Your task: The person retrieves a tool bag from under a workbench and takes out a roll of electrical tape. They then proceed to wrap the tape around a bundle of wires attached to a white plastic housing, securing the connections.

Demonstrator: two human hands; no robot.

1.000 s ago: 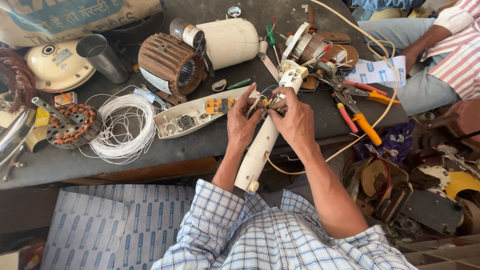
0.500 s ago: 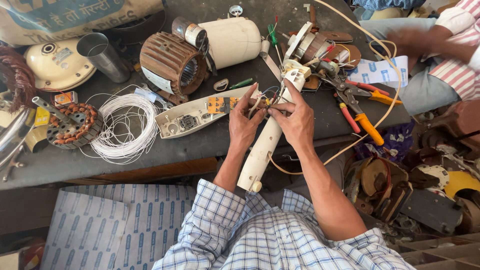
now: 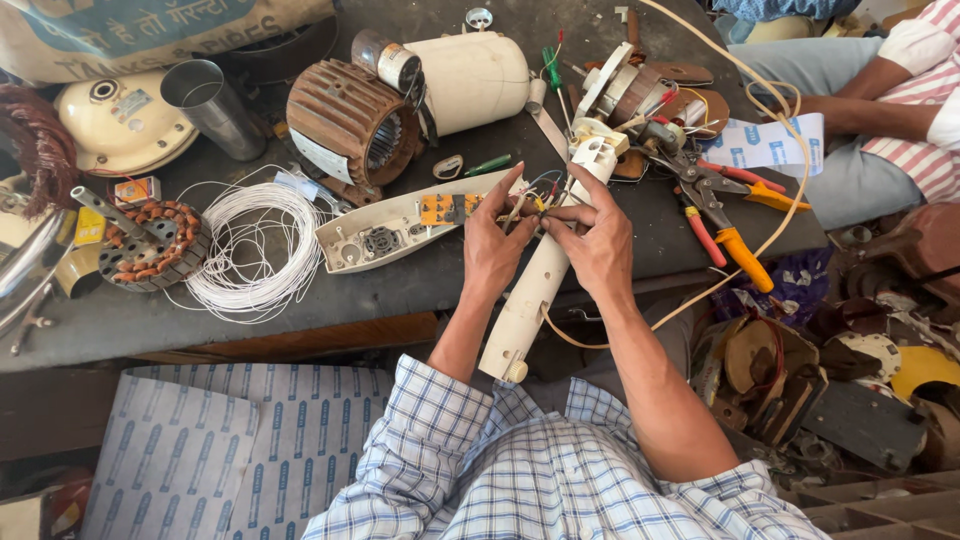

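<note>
Cream-coloured plastic makes up the long tubular housing (image 3: 535, 290) that is slanting from the frame's centre down toward the person's checked shirt (image 3: 520, 470), its upper end resting on the dark workbench (image 3: 400, 300) and its lower end hanging past the table edge. Both hands are meeting over the upper part of this housing. The left hand (image 3: 492, 245) is curling its fingers and pinching a small bundle of thin coloured wires (image 3: 535, 205) between thumb and forefinger. The right hand (image 3: 598, 240) is lying across the tube, its fingertips closing on the same wires from the other side, so the two hands are nearly touching.

Just left of the hands, an opened cream cover (image 3: 400, 222) with an orange switch block inside is lying on the bench. Farther left, a loose coil of white wire (image 3: 250, 245) is sitting beside a copper-wound stator (image 3: 150, 245). In the upper middle of the frame, a ribbed brown motor casing (image 3: 345, 120) is standing next to a white cylindrical motor body (image 3: 475, 75), and a grey metal cup (image 3: 210, 105) is standing in the upper left. To the right of the hands, pliers with red and orange handles (image 3: 720, 215) are lying on the bench. In the upper right corner another person in a striped shirt (image 3: 925, 110) is sitting, one arm reaching toward the table.
</note>
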